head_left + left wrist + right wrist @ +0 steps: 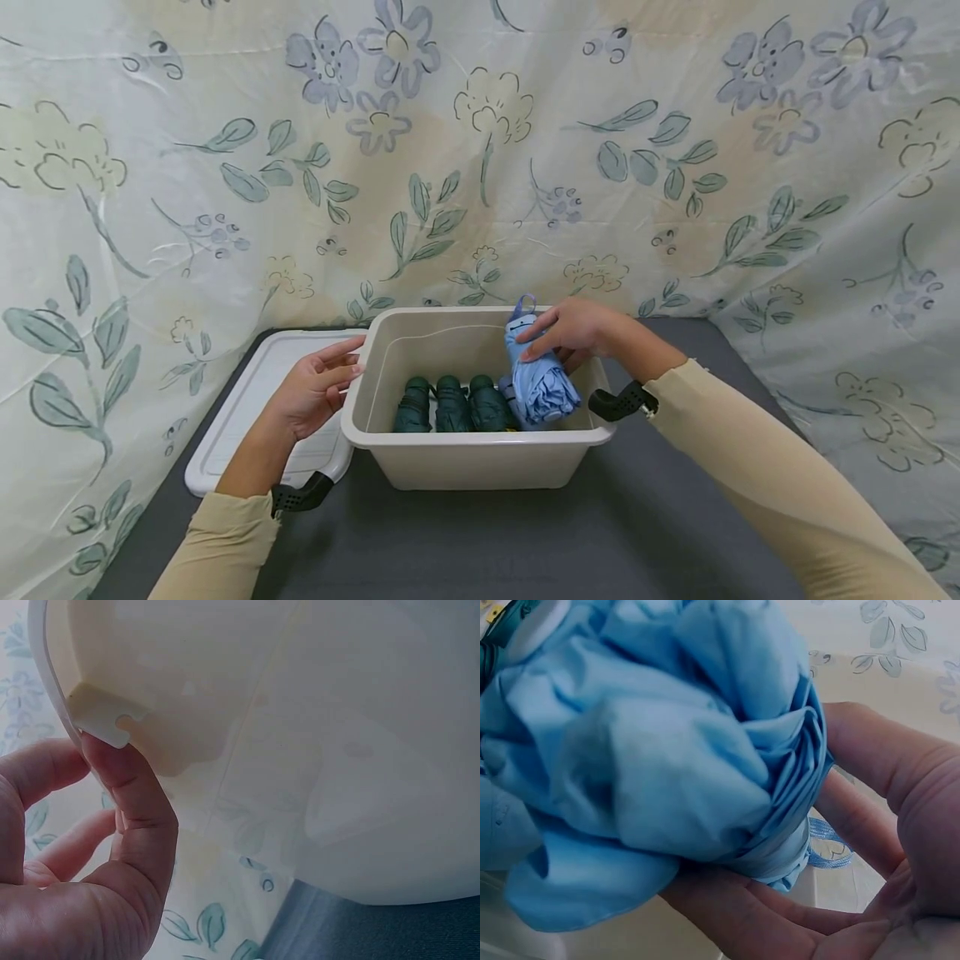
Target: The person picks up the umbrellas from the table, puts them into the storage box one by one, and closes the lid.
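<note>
A cream plastic storage bin (480, 465) stands upright on the dark table. My left hand (315, 387) holds its left rim; in the left wrist view a fingertip lies inside, under a small notched tab (112, 720). Over the bin's right end my right hand (576, 330) grips a light blue folded umbrella (546, 390), tilted, its wrist loop at the top. The right wrist view shows bunched blue fabric (667, 765) between thumb and fingers. Three dark green folded umbrellas (452, 406) lie side by side inside. Another blue piece (506, 390) is partly hidden behind the held umbrella.
A white lid (247, 417) lies flat on the table to the left, partly behind my left forearm and the bin. Behind the table hangs a floral cloth (420, 275). Dark grey tabletop (480, 542) extends in front of the bin.
</note>
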A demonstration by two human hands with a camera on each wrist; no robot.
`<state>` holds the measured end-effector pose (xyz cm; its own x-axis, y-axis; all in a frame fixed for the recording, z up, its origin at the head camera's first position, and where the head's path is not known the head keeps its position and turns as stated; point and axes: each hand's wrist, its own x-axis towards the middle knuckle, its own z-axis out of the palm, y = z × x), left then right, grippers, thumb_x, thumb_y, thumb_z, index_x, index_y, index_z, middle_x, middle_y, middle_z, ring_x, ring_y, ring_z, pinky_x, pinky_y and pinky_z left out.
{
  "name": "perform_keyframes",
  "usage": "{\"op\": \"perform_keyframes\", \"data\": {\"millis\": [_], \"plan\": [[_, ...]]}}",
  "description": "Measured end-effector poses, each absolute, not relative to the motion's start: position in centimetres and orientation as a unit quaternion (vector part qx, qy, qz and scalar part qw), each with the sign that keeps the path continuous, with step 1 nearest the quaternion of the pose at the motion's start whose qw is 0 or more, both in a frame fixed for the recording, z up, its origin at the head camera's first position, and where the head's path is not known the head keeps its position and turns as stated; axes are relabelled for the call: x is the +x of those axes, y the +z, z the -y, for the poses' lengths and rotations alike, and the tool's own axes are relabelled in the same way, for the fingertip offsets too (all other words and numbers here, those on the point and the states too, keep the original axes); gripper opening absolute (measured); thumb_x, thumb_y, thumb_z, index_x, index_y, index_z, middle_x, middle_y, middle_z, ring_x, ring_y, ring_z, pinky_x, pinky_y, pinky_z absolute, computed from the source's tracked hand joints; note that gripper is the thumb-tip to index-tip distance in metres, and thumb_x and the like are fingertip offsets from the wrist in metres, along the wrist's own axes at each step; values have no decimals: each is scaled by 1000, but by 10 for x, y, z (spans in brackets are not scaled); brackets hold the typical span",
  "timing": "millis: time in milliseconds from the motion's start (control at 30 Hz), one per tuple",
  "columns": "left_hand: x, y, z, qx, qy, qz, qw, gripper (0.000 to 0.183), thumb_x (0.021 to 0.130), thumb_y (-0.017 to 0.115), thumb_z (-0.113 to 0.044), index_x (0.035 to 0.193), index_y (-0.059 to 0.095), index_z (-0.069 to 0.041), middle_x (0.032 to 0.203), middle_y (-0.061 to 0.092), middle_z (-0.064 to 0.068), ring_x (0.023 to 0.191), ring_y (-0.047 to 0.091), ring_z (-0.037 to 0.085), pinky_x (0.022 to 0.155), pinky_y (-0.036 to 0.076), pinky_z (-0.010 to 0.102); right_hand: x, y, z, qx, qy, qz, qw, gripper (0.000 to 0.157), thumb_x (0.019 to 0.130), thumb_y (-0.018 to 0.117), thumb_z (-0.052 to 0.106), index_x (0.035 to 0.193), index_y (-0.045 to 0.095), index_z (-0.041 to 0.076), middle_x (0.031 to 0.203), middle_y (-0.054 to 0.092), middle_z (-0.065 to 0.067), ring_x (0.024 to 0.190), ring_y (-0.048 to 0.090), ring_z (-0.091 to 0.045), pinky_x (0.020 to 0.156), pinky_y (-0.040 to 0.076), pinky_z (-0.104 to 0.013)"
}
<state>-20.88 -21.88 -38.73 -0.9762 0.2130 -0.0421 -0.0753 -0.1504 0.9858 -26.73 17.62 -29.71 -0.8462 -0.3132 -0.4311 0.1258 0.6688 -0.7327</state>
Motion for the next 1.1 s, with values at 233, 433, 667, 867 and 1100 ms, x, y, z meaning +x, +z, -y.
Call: {"op": "perform_keyframes", "data": {"millis": [233,433,667,867,1100], "plan": [[-210,-384,218,58,758,-642,98,67,101,65,-13,160,34,-8,112,71,-5,100,74,12,90,61,29,-273,-297,-174,-58,-395,-871,285,44,86,84,23,127,74,13,121,71,-17,92,73,-30,82,64,-44],[-212,-384,218,63,755,-645,97,67,101,64,-14,160,33,-9,113,71,-6,101,74,12,91,60,30,-275,-301,-170,-57,-371,-880,290,42,84,86,22,124,76,13,117,75,-15,87,74,-29,79,65,-43],[-213,-384,216,56,758,-642,100,66,101,64,-14,160,34,-10,113,71,-6,100,74,12,92,60,31,-277,-305,-162,-45,-348,-888,299,37,83,86,16,119,78,12,120,74,-17,90,74,-29,78,65,-43],[-212,-382,215,60,757,-643,101,66,102,63,-14,160,33,-8,114,71,-5,101,74,13,92,60,30,-277,-308,-159,-54,-300,-907,290,31,83,85,12,114,79,11,116,75,-16,88,74,-28,75,65,-43],[-211,-382,216,50,755,-646,98,66,102,64,-15,160,34,-9,113,71,-5,101,74,13,92,60,31,-275,-307,-157,-64,-239,-932,265,21,86,80,7,107,78,7,89,65,-10,81,75,-29,73,65,-38]]}}
